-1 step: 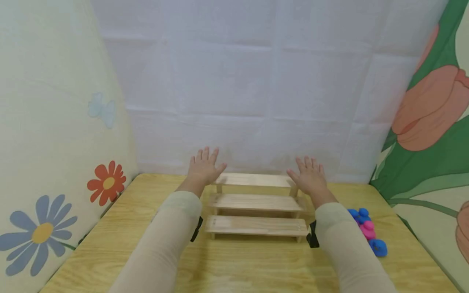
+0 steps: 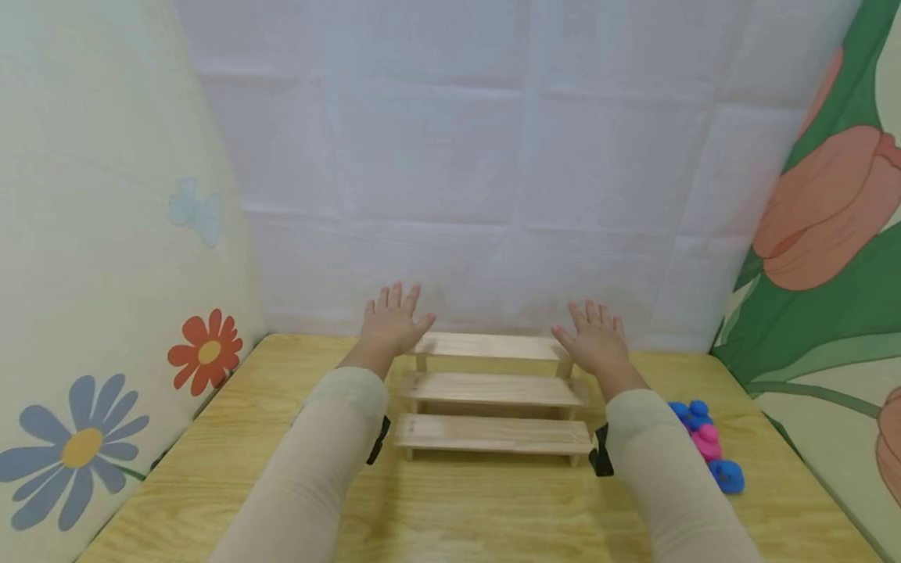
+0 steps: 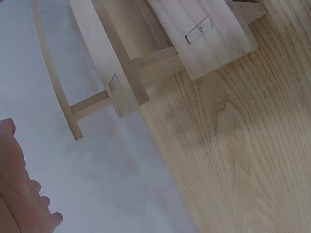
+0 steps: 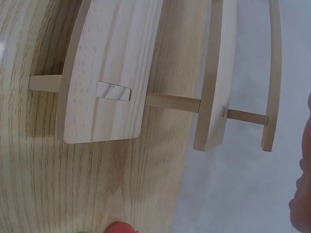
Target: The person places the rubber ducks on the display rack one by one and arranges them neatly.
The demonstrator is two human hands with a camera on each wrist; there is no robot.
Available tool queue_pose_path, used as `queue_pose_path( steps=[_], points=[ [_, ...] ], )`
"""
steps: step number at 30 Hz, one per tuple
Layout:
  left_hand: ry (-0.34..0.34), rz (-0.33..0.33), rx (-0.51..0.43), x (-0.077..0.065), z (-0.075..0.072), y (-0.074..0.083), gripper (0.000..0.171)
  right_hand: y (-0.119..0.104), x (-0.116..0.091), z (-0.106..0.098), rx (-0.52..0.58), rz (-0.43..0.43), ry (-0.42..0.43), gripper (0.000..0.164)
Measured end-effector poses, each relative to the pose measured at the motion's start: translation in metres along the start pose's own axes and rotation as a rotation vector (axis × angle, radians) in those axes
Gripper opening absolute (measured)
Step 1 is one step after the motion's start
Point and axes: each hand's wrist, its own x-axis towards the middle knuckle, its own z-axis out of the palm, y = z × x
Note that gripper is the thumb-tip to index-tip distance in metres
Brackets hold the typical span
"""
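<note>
A three-tier wooden step rack [image 2: 493,389] stands on the table between the two arms. My left hand [image 2: 389,324] is held out near the left end of its top tier, fingers straight and spread, holding nothing. Mirroring it, the right hand [image 2: 597,342] is near the right end, also spread and holding nothing. In the left wrist view the left hand [image 3: 22,189] appears apart from the rack ends [image 3: 209,43]. The right wrist view likewise has a gap between the right hand [image 4: 302,189] and the rack [image 4: 109,73].
Small blue [image 2: 727,476] and pink [image 2: 707,443] toys sit on the table [image 2: 479,508] beyond the right forearm. A red rounded thing [image 4: 120,227] shows at the right wrist view's lower edge. White cloth [image 2: 436,156] hangs behind; flower-printed cloths [image 2: 105,234] flank the table.
</note>
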Motion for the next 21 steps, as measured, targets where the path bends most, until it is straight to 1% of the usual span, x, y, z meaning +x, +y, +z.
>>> queue_pose_path(
  steps=[6,10,13,16,21],
  points=[
    [-0.002,0.006,-0.035,-0.003,-0.001,-0.003,0.073,0.0,0.0,-0.003,0.015,-0.014,0.007,0.074],
    [0.031,0.021,-0.115,-0.006,0.001,-0.01,0.074,0.005,-0.002,-0.006,0.038,-0.032,0.042,0.073],
    [0.084,0.054,-0.202,-0.011,0.004,-0.017,0.073,0.009,-0.006,-0.008,0.072,-0.041,0.073,0.072],
    [0.139,0.083,-0.302,-0.019,0.008,-0.025,0.071,0.013,-0.012,-0.007,0.099,-0.056,0.1,0.071],
    [0.176,0.077,-0.501,-0.037,0.021,-0.041,0.069,0.019,-0.023,-0.005,0.161,-0.067,0.14,0.069]
  ],
)
